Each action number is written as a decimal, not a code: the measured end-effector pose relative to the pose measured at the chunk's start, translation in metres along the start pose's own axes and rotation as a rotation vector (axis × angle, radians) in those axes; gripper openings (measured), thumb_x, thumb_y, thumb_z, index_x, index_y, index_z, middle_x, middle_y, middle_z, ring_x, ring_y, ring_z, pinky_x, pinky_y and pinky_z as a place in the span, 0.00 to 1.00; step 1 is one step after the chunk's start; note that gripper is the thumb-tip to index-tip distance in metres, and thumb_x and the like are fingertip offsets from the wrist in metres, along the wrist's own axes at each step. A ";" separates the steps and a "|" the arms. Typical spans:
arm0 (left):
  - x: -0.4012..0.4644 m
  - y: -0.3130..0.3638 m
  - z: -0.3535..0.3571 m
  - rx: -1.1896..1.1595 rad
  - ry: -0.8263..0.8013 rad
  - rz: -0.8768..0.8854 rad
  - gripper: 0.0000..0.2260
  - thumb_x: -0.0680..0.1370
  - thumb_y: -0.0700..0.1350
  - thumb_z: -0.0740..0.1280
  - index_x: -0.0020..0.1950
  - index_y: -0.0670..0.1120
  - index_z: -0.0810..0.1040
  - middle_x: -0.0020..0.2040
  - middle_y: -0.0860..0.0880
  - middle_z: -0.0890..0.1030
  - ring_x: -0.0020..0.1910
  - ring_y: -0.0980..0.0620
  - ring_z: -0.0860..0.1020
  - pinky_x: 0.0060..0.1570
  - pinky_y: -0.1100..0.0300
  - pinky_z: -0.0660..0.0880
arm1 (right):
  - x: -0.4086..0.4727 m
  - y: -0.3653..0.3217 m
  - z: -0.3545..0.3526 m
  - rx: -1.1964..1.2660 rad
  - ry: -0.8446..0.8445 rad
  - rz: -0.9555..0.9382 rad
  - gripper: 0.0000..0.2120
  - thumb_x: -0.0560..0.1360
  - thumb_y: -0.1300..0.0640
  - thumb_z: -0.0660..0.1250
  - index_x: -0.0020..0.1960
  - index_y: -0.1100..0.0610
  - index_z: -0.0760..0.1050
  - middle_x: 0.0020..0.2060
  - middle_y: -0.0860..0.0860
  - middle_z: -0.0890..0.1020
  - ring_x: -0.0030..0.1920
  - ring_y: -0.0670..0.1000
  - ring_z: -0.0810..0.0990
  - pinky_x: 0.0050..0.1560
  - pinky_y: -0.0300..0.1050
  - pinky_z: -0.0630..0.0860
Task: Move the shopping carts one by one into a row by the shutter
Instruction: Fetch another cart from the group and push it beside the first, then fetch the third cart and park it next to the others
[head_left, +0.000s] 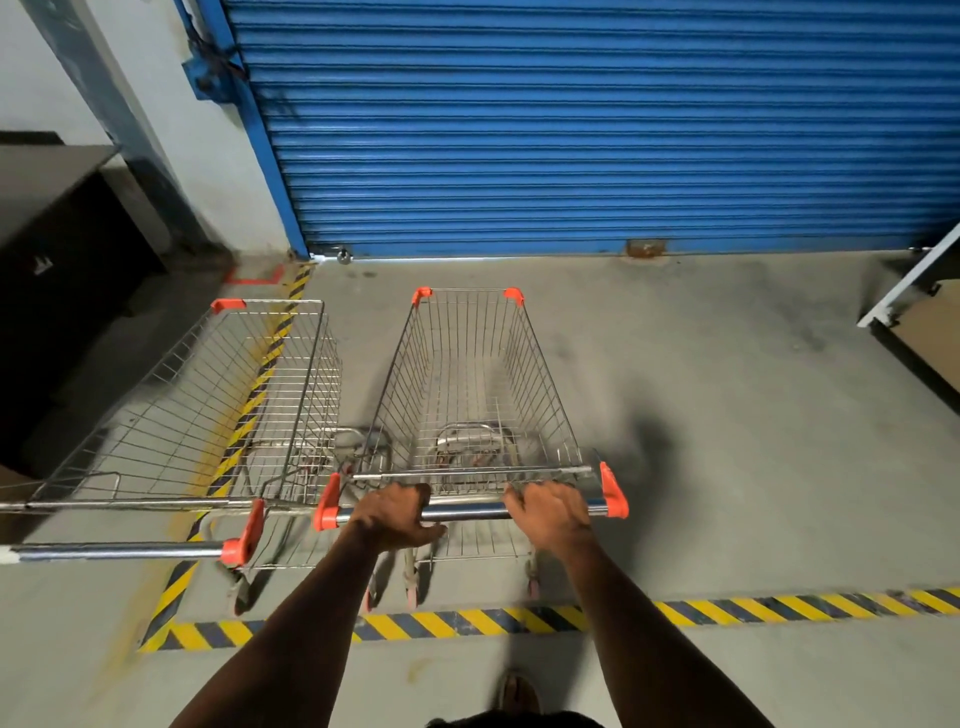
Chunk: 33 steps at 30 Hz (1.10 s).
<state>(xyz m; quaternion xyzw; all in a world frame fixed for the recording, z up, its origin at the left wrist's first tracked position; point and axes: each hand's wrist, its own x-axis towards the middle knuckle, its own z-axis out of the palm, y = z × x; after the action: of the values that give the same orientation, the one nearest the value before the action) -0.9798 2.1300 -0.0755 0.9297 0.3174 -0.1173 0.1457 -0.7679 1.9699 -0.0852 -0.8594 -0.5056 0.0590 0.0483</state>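
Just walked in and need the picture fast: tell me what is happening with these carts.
A person grips the handle of an empty shopping cart with both hands, left hand and right hand, its nose pointed at the closed blue shutter. A second empty cart stands close beside it on the left. Both sit inside the yellow-and-black floor stripe.

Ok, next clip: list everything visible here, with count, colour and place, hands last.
held cart: one, silver wire, orange corners, centre, facing the shutter
parked cart: one, same colours, left of the held cart
shutter: one, blue, closed, ahead
hazard tape: yellow-black stripes on the grey floor, near and left
dark cabinet: one, far left
board: one, white-edged, far right
foot: one, bottom edge
left hand: fingers curled over the held cart's handle
right hand: the same
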 end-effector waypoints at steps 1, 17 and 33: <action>-0.001 -0.001 -0.001 -0.038 0.010 0.014 0.28 0.66 0.77 0.61 0.48 0.54 0.73 0.39 0.55 0.78 0.38 0.53 0.77 0.38 0.58 0.76 | -0.001 0.001 -0.001 0.011 0.009 -0.006 0.37 0.78 0.34 0.38 0.42 0.54 0.80 0.35 0.51 0.83 0.36 0.53 0.81 0.43 0.48 0.77; 0.004 0.091 -0.063 -0.008 0.312 0.217 0.13 0.82 0.61 0.56 0.50 0.53 0.70 0.43 0.50 0.80 0.42 0.47 0.81 0.43 0.51 0.79 | -0.042 0.026 -0.069 -0.103 0.332 0.004 0.15 0.80 0.49 0.56 0.47 0.52 0.80 0.43 0.50 0.83 0.45 0.54 0.80 0.51 0.51 0.74; -0.052 0.466 0.058 0.191 0.238 0.827 0.11 0.79 0.58 0.62 0.48 0.51 0.72 0.43 0.50 0.82 0.46 0.45 0.82 0.40 0.54 0.76 | -0.409 0.278 -0.112 -0.099 0.396 0.743 0.17 0.82 0.49 0.56 0.42 0.54 0.78 0.38 0.56 0.82 0.42 0.61 0.80 0.48 0.56 0.73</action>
<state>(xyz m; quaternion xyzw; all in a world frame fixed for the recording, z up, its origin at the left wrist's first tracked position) -0.7364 1.7286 -0.0214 0.9948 -0.0791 0.0297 0.0563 -0.7080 1.4745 0.0077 -0.9792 -0.1446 -0.1183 0.0785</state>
